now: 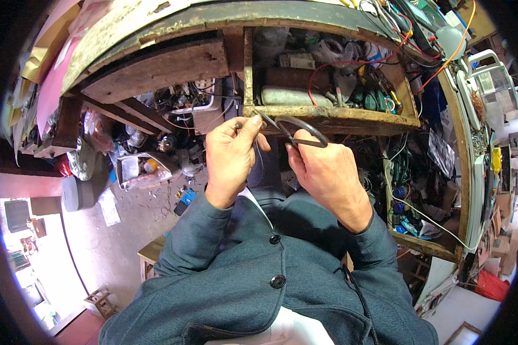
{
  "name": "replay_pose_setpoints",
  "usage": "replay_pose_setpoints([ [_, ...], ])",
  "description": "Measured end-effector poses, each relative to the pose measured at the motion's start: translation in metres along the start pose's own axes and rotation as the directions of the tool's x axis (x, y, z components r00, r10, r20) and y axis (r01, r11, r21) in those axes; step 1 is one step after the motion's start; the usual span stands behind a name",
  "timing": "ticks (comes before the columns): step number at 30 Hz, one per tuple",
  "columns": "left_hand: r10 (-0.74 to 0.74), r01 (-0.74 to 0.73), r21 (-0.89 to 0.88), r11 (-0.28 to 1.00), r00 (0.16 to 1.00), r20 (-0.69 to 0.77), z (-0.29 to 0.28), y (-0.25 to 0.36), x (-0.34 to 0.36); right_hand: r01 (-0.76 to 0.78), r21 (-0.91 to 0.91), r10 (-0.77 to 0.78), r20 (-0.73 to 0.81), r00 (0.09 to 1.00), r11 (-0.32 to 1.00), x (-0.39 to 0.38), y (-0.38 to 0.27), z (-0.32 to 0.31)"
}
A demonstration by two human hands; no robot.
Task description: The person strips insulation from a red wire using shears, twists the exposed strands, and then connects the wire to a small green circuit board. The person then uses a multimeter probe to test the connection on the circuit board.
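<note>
Left hand (231, 158), centre frame, pinches the end of a thin dark wire (237, 125) between thumb and forefinger, fingers closed on it. Right hand (327, 175), just right of it, is clamped through the loop handles of black scissors (293, 131), whose blades point up-left toward the wire. Above both, an open wooden drawer (328, 118) holds tools and a red wire (351, 63).

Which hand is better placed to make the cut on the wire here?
Right, probably. The right hand already has the black scissors by the loops, blades pointing at the thin wire that the left hand pinches at its fingers, so the left hand is occupied steadying it.
</note>
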State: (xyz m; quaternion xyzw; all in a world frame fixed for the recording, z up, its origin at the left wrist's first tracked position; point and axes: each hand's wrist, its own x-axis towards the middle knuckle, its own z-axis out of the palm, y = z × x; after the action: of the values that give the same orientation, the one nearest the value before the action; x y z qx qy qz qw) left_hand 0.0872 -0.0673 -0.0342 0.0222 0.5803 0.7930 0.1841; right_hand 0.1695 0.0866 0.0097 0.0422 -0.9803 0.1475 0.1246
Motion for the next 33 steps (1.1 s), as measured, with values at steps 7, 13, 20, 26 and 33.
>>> replay_pose_setpoints([
  [7,-0.029,0.029,-0.026,0.999,1.000,-0.009,0.0026,0.0033,-0.0014,-0.012,-0.052,0.011,-0.025,1.000,0.999,0.0044,0.0017,0.0021],
  [13,-0.023,0.023,-0.040,0.999,1.000,-0.009,0.0009,0.0005,0.0007,-0.022,-0.008,0.022,-0.021,1.000,1.000,0.0038,-0.0017,-0.0007],
  [20,-0.026,0.024,-0.056,0.998,0.999,-0.021,0.0008,0.0008,-0.0004,-0.021,-0.049,0.023,0.024,0.999,0.999,0.0033,-0.0020,0.0005],
  [26,-0.025,0.023,-0.071,0.997,0.999,-0.026,0.0027,0.0027,0.0004,-0.057,-0.046,0.056,-0.021,0.998,0.997,0.0048,0.0000,0.0011],
  [33,0.029,-0.031,-0.074,0.997,0.999,-0.030,0.0022,-0.0029,0.0013,-0.033,0.003,0.033,-0.032,0.999,0.999,0.0003,-0.0043,0.0049],
])
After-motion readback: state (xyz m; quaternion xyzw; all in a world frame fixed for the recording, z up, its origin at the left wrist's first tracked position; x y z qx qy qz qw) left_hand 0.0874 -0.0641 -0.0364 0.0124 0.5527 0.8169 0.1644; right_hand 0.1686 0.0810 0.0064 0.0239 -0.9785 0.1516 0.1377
